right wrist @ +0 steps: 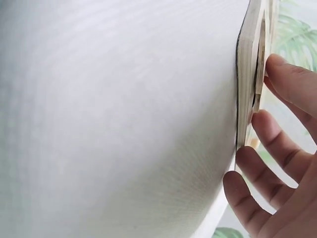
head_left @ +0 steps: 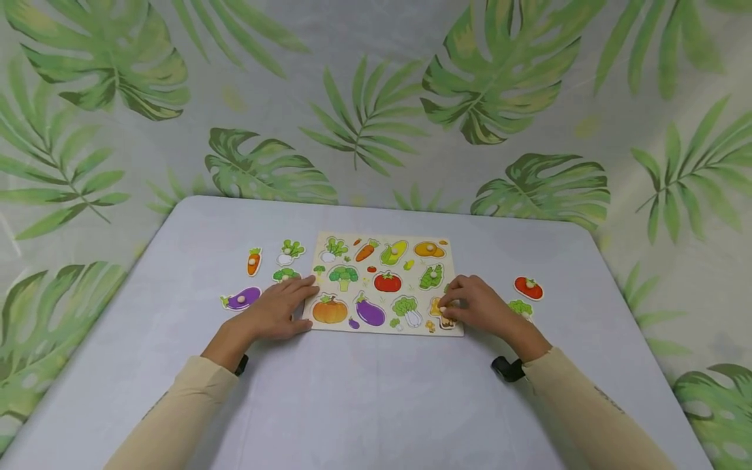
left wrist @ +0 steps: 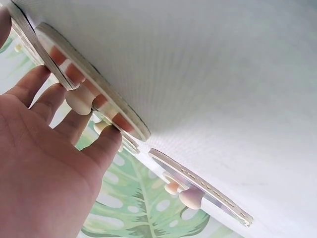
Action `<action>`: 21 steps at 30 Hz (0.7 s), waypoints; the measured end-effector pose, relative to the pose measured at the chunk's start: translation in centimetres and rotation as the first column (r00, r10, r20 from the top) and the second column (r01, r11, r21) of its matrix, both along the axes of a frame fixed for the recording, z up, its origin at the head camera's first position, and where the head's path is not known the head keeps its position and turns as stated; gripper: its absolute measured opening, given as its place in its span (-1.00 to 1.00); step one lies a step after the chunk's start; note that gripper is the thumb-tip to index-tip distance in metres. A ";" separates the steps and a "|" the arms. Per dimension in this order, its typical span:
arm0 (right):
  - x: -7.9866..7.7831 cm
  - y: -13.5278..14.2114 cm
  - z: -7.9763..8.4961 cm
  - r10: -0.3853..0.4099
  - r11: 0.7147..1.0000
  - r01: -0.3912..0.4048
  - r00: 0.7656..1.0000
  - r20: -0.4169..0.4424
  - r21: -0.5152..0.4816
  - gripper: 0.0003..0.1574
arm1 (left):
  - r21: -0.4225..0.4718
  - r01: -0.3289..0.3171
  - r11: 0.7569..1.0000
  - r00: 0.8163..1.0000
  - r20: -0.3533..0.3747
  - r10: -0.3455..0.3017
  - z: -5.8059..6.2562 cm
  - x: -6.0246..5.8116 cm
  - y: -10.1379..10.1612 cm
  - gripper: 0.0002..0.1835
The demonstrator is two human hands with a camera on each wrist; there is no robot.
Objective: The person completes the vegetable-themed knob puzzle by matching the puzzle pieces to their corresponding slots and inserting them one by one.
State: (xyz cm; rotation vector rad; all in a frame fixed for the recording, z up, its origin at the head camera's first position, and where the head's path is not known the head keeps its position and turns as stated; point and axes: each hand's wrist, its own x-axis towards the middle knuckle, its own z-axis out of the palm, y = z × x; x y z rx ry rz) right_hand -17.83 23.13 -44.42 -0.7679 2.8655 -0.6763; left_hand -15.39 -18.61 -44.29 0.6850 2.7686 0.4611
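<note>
A wooden vegetable puzzle board [head_left: 384,330] lies flat on the table. My left hand [head_left: 283,309] rests at its left edge, fingers extended and touching it. In the left wrist view, a round piece with orange patches [left wrist: 121,120] and a knob lies under those fingers; the head view hides it. My right hand [head_left: 477,305] pinches a yellow and brown mushroom piece [head_left: 435,307] at the board's lower right corner, partly covering it. In the right wrist view, thumb and fingertips [right wrist: 266,124] are right at the board's edge. Knobbed corn [head_left: 395,252], potato [head_left: 429,249] and pea [head_left: 432,277] pieces sit in the board.
Left of the board lie a carrot piece [head_left: 254,262], a radish piece [head_left: 290,252], a broccoli piece [head_left: 284,275] and an eggplant piece [head_left: 242,299]. To the right are a tomato piece [head_left: 529,288] and a leafy green piece [head_left: 521,307]. Leaf-print cloth [head_left: 364,124] hangs behind the table.
</note>
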 end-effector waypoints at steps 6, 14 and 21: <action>0.1 -0.1 0.2 0.000 1.000 0.000 1.000 -0.014 0.013 -0.85 | -0.008 0.000 1.000 1.000 0.001 0.000 0.2 0.1 0.0 -0.27; -0.2 -0.6 0.1 -0.019 0.999 0.019 1.000 -0.015 0.034 -0.85 | -0.020 -0.006 1.000 1.000 -0.008 0.006 0.2 -0.1 -0.1 -0.27; -0.3 -0.5 -0.1 -0.031 0.999 0.030 1.000 0.006 0.012 -0.87 | -0.014 -0.011 1.000 1.000 0.002 0.011 0.0 0.0 0.0 -0.27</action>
